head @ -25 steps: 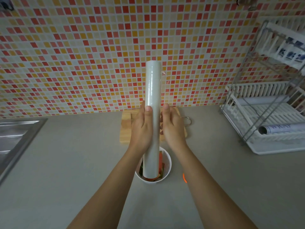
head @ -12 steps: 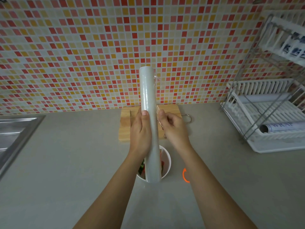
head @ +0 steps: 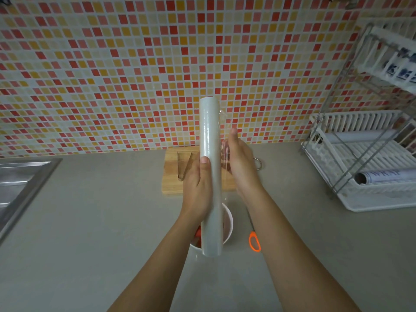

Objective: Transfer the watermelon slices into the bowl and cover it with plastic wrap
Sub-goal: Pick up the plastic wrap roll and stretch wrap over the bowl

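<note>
A grey kitchen counter runs below a wall of red, orange and cream mosaic tiles. The only writing that can be read is "WRAP" in blue on a boxed roll lying in the white dish rack at the counter's right edge; the printing on the rack's upper tier is too blurred to read.

The plastic wrap roll stands nearly upright in mid-air above the white bowl. The bowl sits in the middle of the counter with the red watermelon slices inside. The left hand is wrapped round the roll's middle, thumb lying up its front. The right hand, just beside the roll, pinches the loose film peeled off its right side, thumb pointing up.

An orange scissors handle lies just right of the bowl. Behind the hands, against the counter's back edge, a wooden cutting board carries metal tongs. A steel sink sits at the left edge.
</note>
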{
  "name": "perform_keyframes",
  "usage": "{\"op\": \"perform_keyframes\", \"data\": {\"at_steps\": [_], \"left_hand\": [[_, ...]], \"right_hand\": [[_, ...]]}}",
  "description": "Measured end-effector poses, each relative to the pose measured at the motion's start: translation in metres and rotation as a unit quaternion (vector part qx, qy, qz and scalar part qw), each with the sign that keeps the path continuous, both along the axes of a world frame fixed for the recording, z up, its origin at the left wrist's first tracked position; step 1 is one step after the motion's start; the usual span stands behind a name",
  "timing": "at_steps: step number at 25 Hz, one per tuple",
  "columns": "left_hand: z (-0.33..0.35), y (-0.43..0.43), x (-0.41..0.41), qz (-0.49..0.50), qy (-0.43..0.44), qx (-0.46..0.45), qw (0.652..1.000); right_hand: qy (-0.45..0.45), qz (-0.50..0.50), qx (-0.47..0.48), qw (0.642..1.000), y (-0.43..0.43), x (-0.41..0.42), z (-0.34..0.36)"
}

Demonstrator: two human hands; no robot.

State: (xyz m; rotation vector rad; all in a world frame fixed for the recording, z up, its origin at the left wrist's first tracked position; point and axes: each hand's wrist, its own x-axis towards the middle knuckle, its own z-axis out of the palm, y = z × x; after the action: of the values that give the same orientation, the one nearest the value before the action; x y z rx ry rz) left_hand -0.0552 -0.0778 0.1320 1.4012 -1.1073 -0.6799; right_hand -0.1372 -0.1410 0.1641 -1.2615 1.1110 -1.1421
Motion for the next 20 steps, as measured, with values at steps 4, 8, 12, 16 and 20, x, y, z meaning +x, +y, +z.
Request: {"op": "perform_keyframes", "data": {"at_steps": [4,8,12,16,20], "left_hand": [[0.002,0.004,-0.004,-0.001,0.019,0.01,1.0],[0.005,0.006,-0.005,-0.002,0.025,-0.018,1.0],[0.002,0.011,-0.005,-0.007,0.025,-0.011,1.0],[0.006,0.011,-0.002,-0.003,0.026,-0.005,1.0],[0.009,0.01,0.004,0.009,0.013,-0.014,1.0]], "right_hand": [[-0.027,-0.064,-0.035,0.997,-0.012,0.002,0.013],[-0.004,-0.088,-0.081,0.993,-0.006,0.005,0.008],[0.046,-0.126,-0.161,0.978,-0.004,0.006,0.015],[-0.009,-0.06,-0.007,0.998,0.007,0.002,-0.005],[0.066,-0.072,-0.088,0.991,0.036,0.004,-0.03]]}}
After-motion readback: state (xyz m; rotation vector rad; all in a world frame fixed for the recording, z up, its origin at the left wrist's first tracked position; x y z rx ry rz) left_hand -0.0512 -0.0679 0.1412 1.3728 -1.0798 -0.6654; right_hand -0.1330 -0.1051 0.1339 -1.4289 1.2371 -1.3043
